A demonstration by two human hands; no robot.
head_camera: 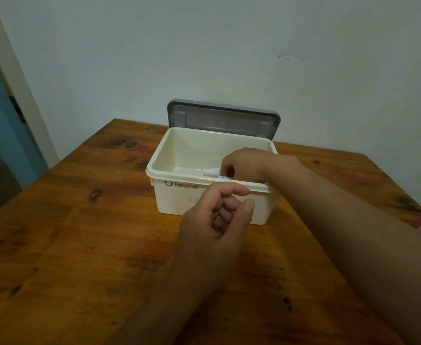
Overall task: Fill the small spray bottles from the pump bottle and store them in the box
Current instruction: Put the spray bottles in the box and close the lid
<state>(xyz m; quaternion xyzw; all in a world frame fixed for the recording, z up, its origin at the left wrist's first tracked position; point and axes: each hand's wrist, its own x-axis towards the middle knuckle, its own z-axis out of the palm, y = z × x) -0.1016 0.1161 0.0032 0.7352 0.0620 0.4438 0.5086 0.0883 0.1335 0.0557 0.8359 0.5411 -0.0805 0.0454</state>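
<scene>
Right hand (244, 163) pinches the spray bottle (213, 171), which juts leftward, inside the box (179, 195) (lid (223, 120) up); left hand (219, 220) loosely curled, empty.

The right hand (244, 165) was stretched forward, fingers pinched on a small bottle (213, 171); the left hand (219, 215) was held loosely curled.
</scene>
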